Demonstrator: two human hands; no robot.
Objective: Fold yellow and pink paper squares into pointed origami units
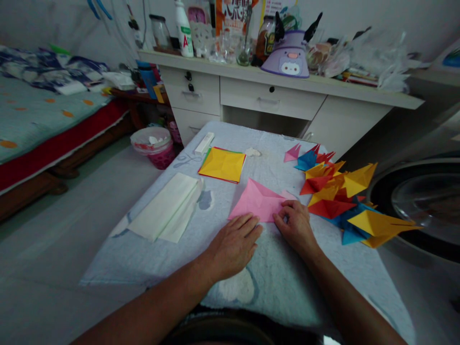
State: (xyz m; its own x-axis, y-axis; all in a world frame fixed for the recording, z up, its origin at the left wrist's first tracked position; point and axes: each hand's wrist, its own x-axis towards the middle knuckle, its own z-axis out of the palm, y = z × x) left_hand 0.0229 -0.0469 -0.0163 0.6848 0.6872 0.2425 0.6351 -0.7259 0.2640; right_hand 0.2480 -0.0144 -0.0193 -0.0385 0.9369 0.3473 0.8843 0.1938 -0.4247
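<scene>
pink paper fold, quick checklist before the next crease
1. Pink paper lies flat on the towel-covered table: ok.
2. Left hand pins its near edge, fingers flat: ok.
3. Right hand presses the right corner: ok.
4. Edges lined up under the fingers: cannot tell, hidden by the hands.
5. Pile of folded pieces kept apart from the pink sheet: not ok, it lies right against the right hand.
6. Spare sheets within reach, yellow on top: ok.
</scene>
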